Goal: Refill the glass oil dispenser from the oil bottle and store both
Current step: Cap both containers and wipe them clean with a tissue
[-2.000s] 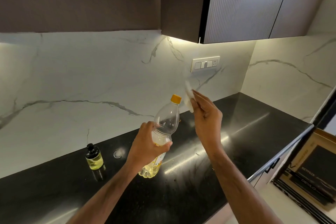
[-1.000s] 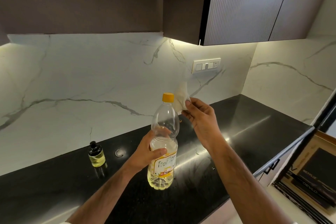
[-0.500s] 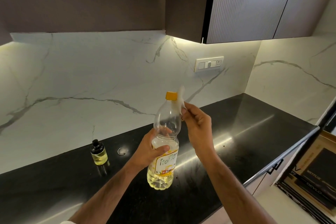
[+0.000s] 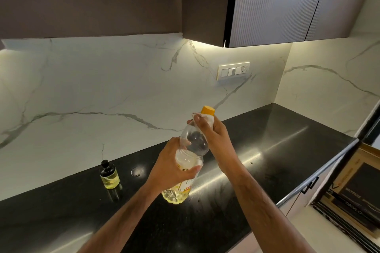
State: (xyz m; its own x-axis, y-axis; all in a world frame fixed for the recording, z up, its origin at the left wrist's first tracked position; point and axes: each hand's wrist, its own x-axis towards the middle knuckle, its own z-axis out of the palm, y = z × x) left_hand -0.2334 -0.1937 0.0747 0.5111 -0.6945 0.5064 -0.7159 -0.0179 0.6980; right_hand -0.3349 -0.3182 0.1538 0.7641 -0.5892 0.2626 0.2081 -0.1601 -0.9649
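My left hand (image 4: pixel 174 167) is wrapped round the waist of the oil bottle (image 4: pixel 190 157), fingers curled over the label band, thumb across the front. The bottle is off the counter, held over the black countertop (image 4: pixel 277 150), base nearest me and low. Its long axis leans: base down toward me, yellow cap (image 4: pixel 207 110) up and away to the right, so the mouth points up-right toward the backsplash. Oil fills only the lower part, so I judge it bottom-heavy but not heavy overall. Thin clear plastic, soft walls that will dent if squeezed, and probably greasy near the neck. The waist where the label sits is the sensible grip; the empty upper shoulder would buckle.

My right hand (image 4: pixel 213 131) is closed round the neck just under the cap, pinching a white tissue (image 4: pixel 206 118) against the plastic. It looks like a wipe of the neck, though the tissue is mostly hidden by my fingers, so I can't be sure how much is there. The cap is on.

Further back to the left, the glass oil dispenser (image 4: pixel 109 175) stands upright on the counter near the wall, black top on, pale oil inside, well apart from the bottle. Small, rigid, breakable, likely slick; take it round the body. A small metal ring (image 4: pixel 135 171) lies just right of it.
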